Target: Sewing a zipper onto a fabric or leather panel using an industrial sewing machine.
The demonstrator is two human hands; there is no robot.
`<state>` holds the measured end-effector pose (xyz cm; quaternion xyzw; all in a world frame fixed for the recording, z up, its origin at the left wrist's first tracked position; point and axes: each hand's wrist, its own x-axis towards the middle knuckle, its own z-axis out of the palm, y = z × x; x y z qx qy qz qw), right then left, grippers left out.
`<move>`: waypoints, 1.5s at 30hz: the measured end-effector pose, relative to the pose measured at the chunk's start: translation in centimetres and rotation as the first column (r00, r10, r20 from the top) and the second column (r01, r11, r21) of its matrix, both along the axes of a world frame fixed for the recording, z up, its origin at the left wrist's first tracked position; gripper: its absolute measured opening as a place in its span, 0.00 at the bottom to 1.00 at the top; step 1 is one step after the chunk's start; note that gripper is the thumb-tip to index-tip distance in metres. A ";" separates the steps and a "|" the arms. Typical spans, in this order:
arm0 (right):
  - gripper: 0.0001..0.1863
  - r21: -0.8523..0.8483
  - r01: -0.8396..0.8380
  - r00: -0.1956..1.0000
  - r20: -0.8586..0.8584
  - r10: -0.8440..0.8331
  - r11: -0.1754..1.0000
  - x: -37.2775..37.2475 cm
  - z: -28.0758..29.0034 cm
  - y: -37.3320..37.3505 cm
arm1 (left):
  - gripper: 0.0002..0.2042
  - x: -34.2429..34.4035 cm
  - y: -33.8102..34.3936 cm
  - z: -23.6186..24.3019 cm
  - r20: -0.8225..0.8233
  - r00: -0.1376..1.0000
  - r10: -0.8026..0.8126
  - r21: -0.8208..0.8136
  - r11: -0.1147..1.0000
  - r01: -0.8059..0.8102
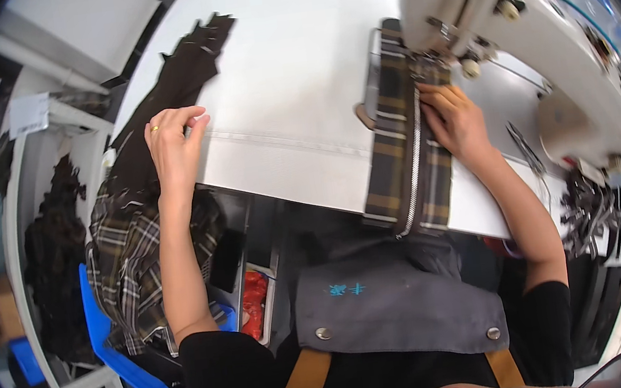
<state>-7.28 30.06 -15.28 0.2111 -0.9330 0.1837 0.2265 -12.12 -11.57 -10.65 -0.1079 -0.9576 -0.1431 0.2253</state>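
Apron [398, 311] below; right hand [456, 120] presses plaid fabric [402, 152].

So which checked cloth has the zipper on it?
The plaid piece under the sewing machine, held flat by the right hand. A white zipper runs down it. The plaid heap in the blue bin shows none.

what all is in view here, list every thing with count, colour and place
white sewing table: one, white, centre
white sewing machine: one, white, upper right
plaid fabric piece with a white zipper: one, dark brown and tan, under the machine, hanging over the table's near edge
dark brown fabric pieces: a stack, table's left edge
plaid fabric heap: one, lower left, in a blue bin
scissors: one pair, metal, right of the plaid piece
grey apron: one, lower centre
left hand: flat at the table's left edge
right hand: pressing on the plaid piece
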 end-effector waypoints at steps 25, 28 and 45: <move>0.06 0.005 0.004 1.000 -0.028 -0.004 1.000 0.2 -0.1 0.1 | 0.02 1.0 3.7 -4.4 0.044 0.855 -0.517 0.125 0.852 0.509; 0.06 0.009 0.015 0.999 -0.052 -0.015 1.000 0.1 -0.3 0.1 | 0.06 7.7 6.9 -3.7 0.178 0.822 -0.540 0.151 0.841 0.520; 0.09 0.097 0.041 0.980 -0.198 -0.021 0.994 -0.1 -0.6 0.2 | 0.20 6.6 10.3 -3.2 0.160 0.635 -0.756 -0.041 0.638 0.769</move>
